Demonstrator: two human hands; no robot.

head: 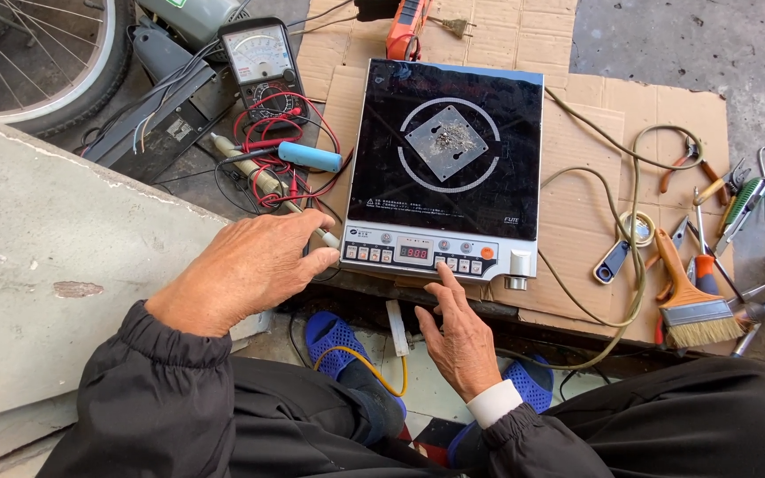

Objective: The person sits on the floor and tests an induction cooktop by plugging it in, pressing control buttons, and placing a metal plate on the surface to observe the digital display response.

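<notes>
A flat black glass-topped induction cooker with a silver control strip lies on sheets of brown cardboard spread on the ground, its red digit display lit. It looks rigid and fairly heavy, with a smooth, breakable glass top that would be slippery; the safer hold is probably the plastic side edges. On the glass rests a square grey metal plate with what may be small screws heaped on it, though the view is too coarse to be sure.

The right hand reaches from the near side, forefinger extended and touching a button on the control strip, other fingers loosely curled, holding nothing. The left hand rests at the cooker's near-left corner, its grip closed on a thin white probe beside tangled red leads. An analogue multimeter sits far left; a wooden-handled paintbrush lies right.
</notes>
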